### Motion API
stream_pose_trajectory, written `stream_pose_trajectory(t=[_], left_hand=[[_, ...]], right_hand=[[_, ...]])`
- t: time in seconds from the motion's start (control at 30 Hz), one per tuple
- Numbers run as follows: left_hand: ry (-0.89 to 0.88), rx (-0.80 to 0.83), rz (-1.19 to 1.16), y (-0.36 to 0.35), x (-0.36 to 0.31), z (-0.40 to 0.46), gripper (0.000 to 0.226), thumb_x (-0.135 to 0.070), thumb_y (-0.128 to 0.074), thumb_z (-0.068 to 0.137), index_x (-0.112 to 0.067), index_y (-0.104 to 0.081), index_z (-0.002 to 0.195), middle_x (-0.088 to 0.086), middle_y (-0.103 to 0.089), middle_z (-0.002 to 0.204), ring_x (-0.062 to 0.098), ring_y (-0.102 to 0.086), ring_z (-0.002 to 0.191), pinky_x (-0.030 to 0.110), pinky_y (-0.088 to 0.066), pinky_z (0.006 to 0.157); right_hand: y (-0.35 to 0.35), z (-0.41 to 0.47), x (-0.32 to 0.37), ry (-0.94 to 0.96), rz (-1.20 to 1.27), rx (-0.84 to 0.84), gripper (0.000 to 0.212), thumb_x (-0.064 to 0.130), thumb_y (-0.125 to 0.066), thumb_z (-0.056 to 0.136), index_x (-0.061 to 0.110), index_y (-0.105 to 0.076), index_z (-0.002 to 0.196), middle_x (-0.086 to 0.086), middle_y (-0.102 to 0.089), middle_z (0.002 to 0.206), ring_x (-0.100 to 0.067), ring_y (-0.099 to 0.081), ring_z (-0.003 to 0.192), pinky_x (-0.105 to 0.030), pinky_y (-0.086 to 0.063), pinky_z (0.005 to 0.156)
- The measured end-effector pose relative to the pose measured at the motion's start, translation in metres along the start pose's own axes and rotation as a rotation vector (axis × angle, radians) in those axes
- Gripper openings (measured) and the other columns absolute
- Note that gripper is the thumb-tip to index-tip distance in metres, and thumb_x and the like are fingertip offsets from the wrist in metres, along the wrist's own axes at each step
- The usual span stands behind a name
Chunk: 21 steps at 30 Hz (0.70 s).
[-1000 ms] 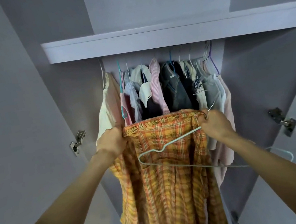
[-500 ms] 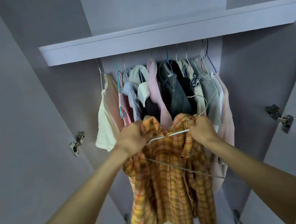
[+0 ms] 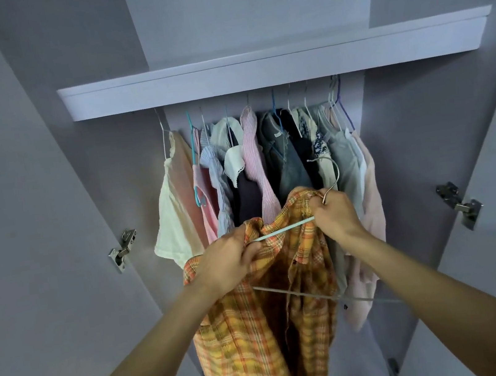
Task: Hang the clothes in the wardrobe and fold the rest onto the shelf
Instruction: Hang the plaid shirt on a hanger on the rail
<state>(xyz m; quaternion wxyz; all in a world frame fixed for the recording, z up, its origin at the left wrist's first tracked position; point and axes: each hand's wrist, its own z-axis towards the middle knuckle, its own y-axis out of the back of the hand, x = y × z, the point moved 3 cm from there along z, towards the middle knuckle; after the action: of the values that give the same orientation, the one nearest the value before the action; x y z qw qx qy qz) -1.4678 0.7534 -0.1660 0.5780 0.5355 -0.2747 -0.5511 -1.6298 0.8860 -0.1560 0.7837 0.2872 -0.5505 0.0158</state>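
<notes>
- Two hands work one garment in front of the open wardrobe: the left hand [image 3: 230,260] has its fingers curled into the plaid shirt [image 3: 258,342] at its left shoulder, and the right hand [image 3: 335,214] is clamped on the shirt collar together with the neck of the wire hanger [image 3: 282,230], whose hook rises at 12 o'clock from that fist.
- At 9 o'clock from the left hand stands the left wardrobe door [image 3: 23,256] with its hinge [image 3: 122,251]; the room between door and cream top [image 3: 175,206] is open, so an elbow swinging out has space there.
- One shoulder looks unseated, in my judgement: the pale hanger arm lies bare across the bunched collar, so the shirt could slide off that side when it is lifted, should the left hand let go too soon.
- Above, at 12 o'clock, the shelf edge [image 3: 273,70] overhangs the hanging clothes; the rail itself is hidden behind it, so the hook has to go up blind and may strike the lip or miss.
- Packed tightly, the hanging row [image 3: 270,151] shows no clear gap; pushing the hook in could snag a neighbouring hanger or drag the striped pink shirt [image 3: 255,160] askew.
- At 5 o'clock from the right hand the hanger's lower bar [image 3: 328,295] sticks out past the shirt toward the pale pink garment [image 3: 373,226], touching or just beside it, I cannot tell which; it may catch there.
- Farther at 3 o'clock the right hinge [image 3: 459,204] is well apart, leaving free room.
</notes>
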Motion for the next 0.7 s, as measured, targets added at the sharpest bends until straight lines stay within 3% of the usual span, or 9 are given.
stream_pose_trajectory(t=[0.13, 0.23, 0.3, 0.4, 0.47, 0.53, 0.63, 0.7], left_hand=[[-0.055, -0.078, 0.166, 0.012, 0.001, 0.003, 0.032, -0.039, -0.039, 0.098, -0.010, -0.047, 0.107, -0.001, -0.049, 0.083, 0.029, -0.060, 0.077, 0.030, -0.034, 0.059], [-0.084, -0.144, 0.265, 0.025, 0.005, 0.001, 0.029, -0.037, -0.039, 0.099, -0.011, -0.049, 0.107, 0.003, -0.059, 0.092, 0.032, -0.061, 0.078, 0.032, -0.037, 0.058], [-0.084, -0.167, 0.269, 0.034, 0.012, -0.002, 0.022, -0.032, -0.043, 0.098, -0.012, -0.049, 0.104, 0.003, -0.061, 0.091, 0.033, -0.061, 0.077, 0.032, -0.037, 0.057], [-0.023, -0.212, 0.265, 0.049, 0.027, -0.009, 0.015, -0.024, -0.046, 0.097, -0.012, -0.051, 0.105, 0.007, -0.062, 0.093, 0.035, -0.059, 0.080, 0.033, -0.038, 0.057], [0.006, -0.198, 0.256, 0.051, 0.031, -0.015, 0.016, -0.017, -0.048, 0.094, -0.012, -0.052, 0.109, 0.009, -0.061, 0.095, 0.037, -0.058, 0.083, 0.038, -0.044, 0.061], [-0.039, -0.183, 0.219, 0.048, 0.024, -0.018, 0.030, 0.000, -0.052, 0.083, -0.012, -0.055, 0.111, 0.009, -0.061, 0.096, 0.035, -0.059, 0.082, 0.038, -0.047, 0.061], [-0.156, -0.172, 0.241, 0.046, 0.007, -0.015, 0.047, 0.016, -0.056, 0.061, -0.010, -0.059, 0.101, 0.007, -0.060, 0.083, 0.031, -0.058, 0.064, 0.027, -0.036, 0.049], [-0.183, -0.166, 0.251, 0.049, 0.004, -0.013, 0.048, 0.019, -0.059, 0.055, -0.008, -0.058, 0.095, 0.006, -0.059, 0.077, 0.029, -0.056, 0.056, 0.023, -0.031, 0.046]], right_hand=[[0.003, 0.002, 0.000, 0.008, 0.114, 0.261, 0.025, 0.029, -0.057, 0.092, 0.011, -0.059, 0.074, -0.003, -0.066, 0.052, -0.010, -0.060, 0.043, -0.018, -0.046, 0.044], [0.013, 0.004, -0.007, -0.001, 0.148, 0.461, 0.035, 0.044, -0.063, 0.082, 0.008, -0.064, 0.083, -0.006, -0.072, 0.067, -0.016, -0.070, 0.062, -0.020, -0.054, 0.055], [0.023, 0.010, -0.018, -0.068, 0.162, 0.493, 0.042, 0.048, -0.063, 0.077, 0.008, -0.064, 0.087, -0.007, -0.073, 0.073, -0.015, -0.071, 0.069, -0.019, -0.054, 0.057], [0.040, 0.023, -0.033, -0.011, -0.142, 0.384, 0.032, 0.046, -0.068, 0.079, 0.016, -0.061, 0.068, 0.009, -0.066, 0.058, 0.004, -0.062, 0.055, -0.006, -0.042, 0.051], [0.042, 0.031, -0.036, 0.102, -0.482, 0.334, 0.035, 0.048, -0.068, 0.079, 0.020, -0.060, 0.060, 0.010, -0.060, 0.056, 0.001, -0.055, 0.054, -0.010, -0.037, 0.051], [0.031, 0.030, -0.030, 0.149, -0.553, 0.377, 0.034, 0.046, -0.070, 0.078, 0.017, -0.063, 0.061, 0.002, -0.062, 0.062, -0.007, -0.056, 0.061, -0.018, -0.041, 0.058], [0.005, 0.018, -0.017, 0.106, -0.244, 0.537, 0.031, 0.029, -0.077, 0.075, 0.005, -0.068, 0.092, -0.004, -0.068, 0.088, -0.017, -0.066, 0.093, -0.024, -0.048, 0.080], [-0.007, 0.005, -0.011, 0.012, -0.091, 0.733, 0.045, 0.022, -0.073, 0.080, 0.007, -0.056, 0.120, -0.002, -0.061, 0.114, -0.018, -0.059, 0.113, -0.026, -0.047, 0.093]])
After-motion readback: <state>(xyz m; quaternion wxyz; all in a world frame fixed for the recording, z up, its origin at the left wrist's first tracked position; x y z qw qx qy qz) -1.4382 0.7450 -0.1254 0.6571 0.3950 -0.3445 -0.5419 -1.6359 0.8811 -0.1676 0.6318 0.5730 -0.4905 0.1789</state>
